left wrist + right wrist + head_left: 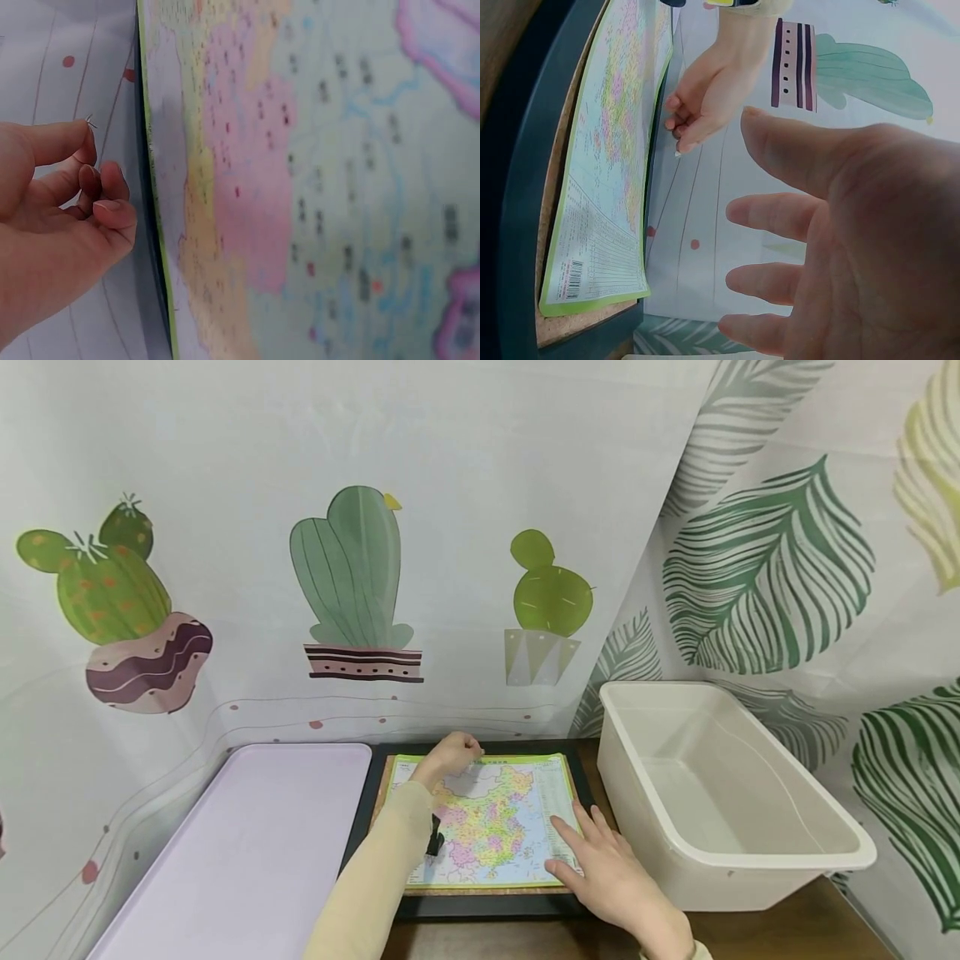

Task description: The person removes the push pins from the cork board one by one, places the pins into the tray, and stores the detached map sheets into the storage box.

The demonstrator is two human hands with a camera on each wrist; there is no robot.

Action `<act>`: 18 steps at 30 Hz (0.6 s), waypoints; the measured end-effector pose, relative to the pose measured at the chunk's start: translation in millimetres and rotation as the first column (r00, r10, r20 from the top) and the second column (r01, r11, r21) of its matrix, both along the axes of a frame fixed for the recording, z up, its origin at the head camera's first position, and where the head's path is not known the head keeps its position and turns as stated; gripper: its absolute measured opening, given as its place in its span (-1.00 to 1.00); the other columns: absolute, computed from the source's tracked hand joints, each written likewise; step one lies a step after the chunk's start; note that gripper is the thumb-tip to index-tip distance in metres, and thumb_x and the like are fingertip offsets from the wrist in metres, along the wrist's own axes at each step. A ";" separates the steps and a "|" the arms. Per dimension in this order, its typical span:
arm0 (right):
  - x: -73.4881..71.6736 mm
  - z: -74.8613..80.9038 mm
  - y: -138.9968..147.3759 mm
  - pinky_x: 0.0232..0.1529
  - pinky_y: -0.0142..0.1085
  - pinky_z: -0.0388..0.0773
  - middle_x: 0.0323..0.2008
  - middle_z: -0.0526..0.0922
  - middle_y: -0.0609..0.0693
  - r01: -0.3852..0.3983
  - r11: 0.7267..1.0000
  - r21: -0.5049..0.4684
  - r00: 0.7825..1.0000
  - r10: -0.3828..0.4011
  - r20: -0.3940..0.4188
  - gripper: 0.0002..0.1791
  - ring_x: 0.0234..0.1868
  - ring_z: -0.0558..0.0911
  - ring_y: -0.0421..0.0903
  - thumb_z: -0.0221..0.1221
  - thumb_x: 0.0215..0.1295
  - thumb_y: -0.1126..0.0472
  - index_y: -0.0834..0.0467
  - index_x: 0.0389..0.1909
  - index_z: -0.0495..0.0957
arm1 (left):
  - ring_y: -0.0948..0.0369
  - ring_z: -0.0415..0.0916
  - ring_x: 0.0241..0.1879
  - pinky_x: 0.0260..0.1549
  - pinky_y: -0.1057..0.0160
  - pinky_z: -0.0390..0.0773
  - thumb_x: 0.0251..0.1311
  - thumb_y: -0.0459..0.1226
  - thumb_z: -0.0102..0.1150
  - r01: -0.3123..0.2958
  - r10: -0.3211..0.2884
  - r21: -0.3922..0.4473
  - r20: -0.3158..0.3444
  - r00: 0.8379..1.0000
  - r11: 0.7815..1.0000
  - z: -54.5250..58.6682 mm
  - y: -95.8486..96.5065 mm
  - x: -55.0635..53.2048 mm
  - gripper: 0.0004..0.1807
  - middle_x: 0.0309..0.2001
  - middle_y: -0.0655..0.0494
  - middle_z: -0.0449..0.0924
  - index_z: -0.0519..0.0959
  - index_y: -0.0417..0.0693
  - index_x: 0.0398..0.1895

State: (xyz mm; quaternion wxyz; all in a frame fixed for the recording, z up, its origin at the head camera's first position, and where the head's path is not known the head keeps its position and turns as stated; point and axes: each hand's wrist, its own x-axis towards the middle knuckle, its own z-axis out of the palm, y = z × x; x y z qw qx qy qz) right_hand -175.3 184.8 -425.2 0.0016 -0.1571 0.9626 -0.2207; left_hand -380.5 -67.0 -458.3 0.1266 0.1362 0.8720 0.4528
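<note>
A map sheet (487, 827) with a green border lies on a cork board (592, 321). Over its upper edge my left hand (452, 756) pinches a tiny shiny pin (91, 121) between thumb and forefinger; the other fingers curl loosely, as the left wrist view shows. The pin's tip sticks out past the fingertips, and its rest is hidden by them. My right hand (611, 872) is spread over the map's right edge, thumb and fingers apart, with nothing in it.
Under the board lies a black panel (495, 907) on the brown table (525, 941). A pale lilac tray (240, 843) is on the left. To the right stands a deep white plastic bin (750, 881). A patterned curtain (465, 527) hangs right behind.
</note>
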 end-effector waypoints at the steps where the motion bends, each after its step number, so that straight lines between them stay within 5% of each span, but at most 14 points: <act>1: -0.1 -0.1 -0.1 0.19 0.42 0.08 0.46 0.08 0.30 0.000 1.000 -0.002 1.000 0.000 0.000 -0.37 0.44 0.00 0.38 0.18 0.36 -0.09 0.10 0.36 0.39 | 0.14 0.20 -0.49 -0.35 0.07 0.38 0.50 -0.20 -0.06 0.000 0.000 -0.006 -0.005 1.000 1.000 1.6 -0.9 1.1 -0.69 0.17 -0.10 0.53 0.40 -0.19 -0.43; 5: -0.7 -0.6 -0.6 0.18 0.42 0.08 0.46 0.07 0.30 -0.001 1.000 -0.004 1.000 0.001 0.005 -0.37 0.44 0.00 0.38 0.19 0.36 -0.08 0.10 0.37 0.38 | 0.16 0.20 -0.52 -0.40 0.14 0.37 0.50 -0.22 -0.06 0.009 -0.010 -0.022 -0.032 0.999 1.000 8.5 -8.7 5.1 -0.70 0.14 -0.11 0.53 0.46 -0.28 -0.34; 11: -0.7 -0.2 -0.7 0.20 0.41 0.06 0.46 0.06 0.31 -0.007 1.000 -0.003 1.000 0.007 0.024 -0.37 0.45 -0.03 0.38 0.18 0.37 -0.09 0.09 0.37 0.37 | 0.15 0.33 -0.44 -0.35 0.16 0.36 0.46 -0.26 -0.02 0.013 -0.016 -0.036 -0.105 0.994 0.999 18.9 -33.7 10.4 -0.70 0.05 -0.11 0.58 0.39 -0.14 -0.50; 18: 0.0 0.5 0.6 0.20 0.42 0.06 0.47 0.05 0.31 -0.006 1.000 0.005 0.999 0.006 0.033 -0.34 0.45 -0.05 0.37 0.16 0.36 -0.14 0.08 0.38 0.37 | 0.18 0.32 -0.45 -0.33 0.19 0.38 0.43 -0.27 0.03 -0.043 0.029 -0.102 -0.128 0.991 0.994 22.5 -78.6 20.9 -0.79 -0.34 -0.01 0.49 0.53 -0.26 -0.28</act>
